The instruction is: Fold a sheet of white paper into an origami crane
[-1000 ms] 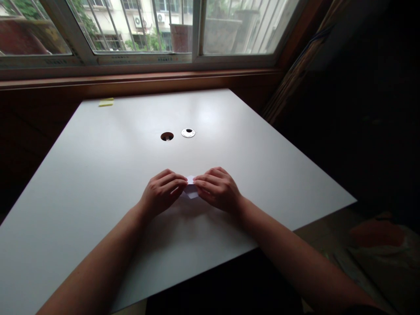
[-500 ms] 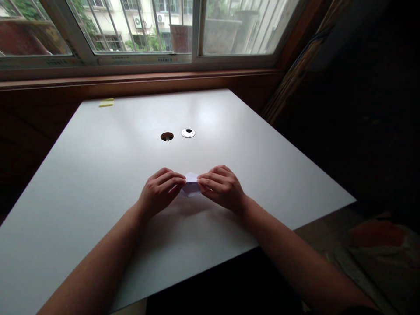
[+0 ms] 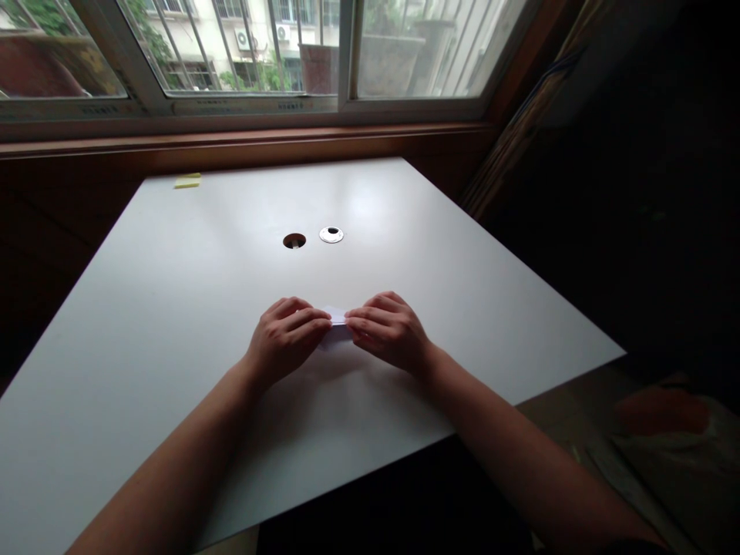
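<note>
A small folded piece of white paper (image 3: 338,321) is held between my two hands, over the near middle of the white table (image 3: 462,308). My left hand (image 3: 290,331) pinches its left end with thumb and fingers. At the right end, my right hand (image 3: 388,327) grips the paper the same way. The two sets of fingertips are close together, with a short creased strip of paper showing between them. My fingers cover both ends of the paper, so its full shape is hidden.
Beyond my hands, a round hole (image 3: 294,241) opens in the tabletop, with a silver ring-shaped cover (image 3: 331,235) beside it. Yellow sticky notes (image 3: 188,181) lie at the far left edge. A barred window (image 3: 243,54) is behind the table.
My left fingertips have shifted slightly right, closer to the right ones. The paper's near face has tipped, and less of it shows between my hands.
</note>
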`<state>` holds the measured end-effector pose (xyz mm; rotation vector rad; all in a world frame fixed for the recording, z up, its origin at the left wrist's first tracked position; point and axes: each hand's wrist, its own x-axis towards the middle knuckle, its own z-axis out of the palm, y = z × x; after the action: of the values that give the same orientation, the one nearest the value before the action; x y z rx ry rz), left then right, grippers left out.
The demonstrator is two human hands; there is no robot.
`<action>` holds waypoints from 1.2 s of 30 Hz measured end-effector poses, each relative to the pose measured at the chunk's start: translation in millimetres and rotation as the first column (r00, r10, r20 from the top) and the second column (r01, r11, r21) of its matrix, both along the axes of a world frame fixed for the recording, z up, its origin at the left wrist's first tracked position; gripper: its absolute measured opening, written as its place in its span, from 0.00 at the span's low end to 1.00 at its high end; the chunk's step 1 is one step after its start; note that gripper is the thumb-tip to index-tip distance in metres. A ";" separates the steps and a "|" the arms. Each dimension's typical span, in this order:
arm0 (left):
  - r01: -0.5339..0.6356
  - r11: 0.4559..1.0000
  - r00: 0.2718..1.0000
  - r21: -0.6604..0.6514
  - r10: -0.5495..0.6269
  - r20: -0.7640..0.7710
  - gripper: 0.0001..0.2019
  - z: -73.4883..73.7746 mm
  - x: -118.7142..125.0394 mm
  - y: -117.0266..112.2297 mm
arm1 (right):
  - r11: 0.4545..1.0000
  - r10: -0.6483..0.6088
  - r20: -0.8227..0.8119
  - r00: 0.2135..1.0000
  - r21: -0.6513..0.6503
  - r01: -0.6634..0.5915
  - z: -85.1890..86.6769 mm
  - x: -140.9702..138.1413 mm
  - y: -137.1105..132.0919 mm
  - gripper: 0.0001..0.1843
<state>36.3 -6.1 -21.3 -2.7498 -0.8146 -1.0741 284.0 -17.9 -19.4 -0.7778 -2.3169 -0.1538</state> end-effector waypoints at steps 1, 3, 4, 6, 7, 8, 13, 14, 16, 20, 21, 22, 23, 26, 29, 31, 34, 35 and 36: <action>-0.006 1.000 1.000 0.008 0.006 0.006 0.07 -0.4 -0.9 0.7 | 1.000 -0.008 0.000 1.000 0.001 0.008 -0.2 2.5 0.5 0.07; -0.016 1.000 1.000 0.018 0.016 0.016 0.07 -1.2 -2.7 1.9 | 1.000 -0.011 0.009 1.000 0.004 0.011 -0.9 7.6 1.2 0.07; -0.019 1.000 1.000 0.021 0.019 0.020 0.07 -1.4 -3.6 2.5 | 1.000 -0.014 0.013 1.000 0.005 0.014 -1.2 10.0 1.5 0.07; -0.026 1.000 0.999 0.016 0.025 0.025 0.07 -1.7 -5.4 3.3 | 1.000 -0.020 0.019 1.000 0.010 0.020 -1.2 14.1 1.8 0.08; -0.029 1.000 0.999 0.011 0.028 0.027 0.07 -1.7 -6.3 3.6 | 1.000 -0.024 0.023 0.999 0.012 0.023 -0.9 15.6 1.8 0.08; -0.031 0.999 0.999 0.005 0.031 0.028 0.08 -1.6 -7.1 3.9 | 1.000 -0.026 0.028 0.999 0.013 0.025 -0.4 16.9 1.7 0.08; -0.041 0.999 0.999 0.000 0.041 0.029 0.09 -1.3 -10.4 4.7 | 0.999 -0.030 0.054 0.998 0.018 0.029 2.8 21.6 1.1 0.09; -0.046 0.999 0.998 0.001 0.046 0.031 0.09 -1.4 -11.0 4.9 | 0.999 -0.031 0.059 0.998 0.019 0.030 3.1 22.5 1.1 0.09; -0.054 0.999 0.998 0.002 0.054 0.035 0.09 -1.5 -12.0 5.5 | 0.999 -0.032 0.068 0.997 0.016 0.031 3.2 24.0 1.3 0.08; -0.054 0.999 0.998 0.002 0.054 0.035 0.09 -1.1 -13.3 6.4 | 0.999 -0.031 0.072 0.997 -0.004 0.031 3.2 25.3 2.1 0.08; -0.055 0.998 0.998 0.002 0.055 0.034 0.08 -0.9 -13.4 6.6 | 0.999 -0.032 0.073 0.997 -0.010 0.033 3.4 25.3 2.1 0.08; -0.057 0.998 0.998 0.002 0.057 0.033 0.08 -0.7 -13.6 6.7 | 0.999 -0.033 0.074 0.997 -0.016 0.035 3.6 25.3 2.1 0.08; -0.061 0.998 0.998 0.002 0.060 0.032 0.08 -0.6 -13.7 6.8 | 0.999 -0.037 0.077 0.996 -0.020 0.039 3.9 25.3 2.1 0.08; -0.067 0.998 0.997 0.000 0.067 0.033 0.08 -1.0 -14.6 7.2 | 0.999 -0.045 0.090 0.995 -0.026 0.047 4.1 25.9 1.7 0.07; -0.082 0.997 0.996 -0.010 0.082 0.045 0.07 -2.3 -16.5 8.2 | 0.997 -0.072 0.098 0.993 -0.028 0.075 2.8 29.2 2.2 0.06; -0.102 0.995 0.993 -0.016 0.102 0.061 0.07 -3.5 -18.3 9.2 | 0.994 -0.102 0.087 0.991 -0.023 0.105 0.8 32.7 3.4 0.06; -0.115 0.993 0.991 -0.025 0.117 0.066 0.07 -5.2 -20.5 10.4 | 0.990 -0.138 0.042 0.990 -0.025 0.139 -2.5 37.1 5.9 0.07; -0.114 0.993 0.991 -0.026 0.115 0.065 0.08 -5.7 -20.9 10.7 | 0.989 -0.142 0.026 0.990 -0.028 0.142 -3.3 37.9 6.6 0.07; -0.112 0.993 0.992 -0.027 0.113 0.062 0.08 -6.0 -21.1 10.8 | 0.989 -0.141 0.012 0.990 -0.033 0.142 -3.9 38.2 7.1 0.08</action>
<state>15.1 4.7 -27.3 -2.6643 -0.9839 -1.1427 322.2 -10.8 -23.3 -0.9607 -2.2786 -0.1827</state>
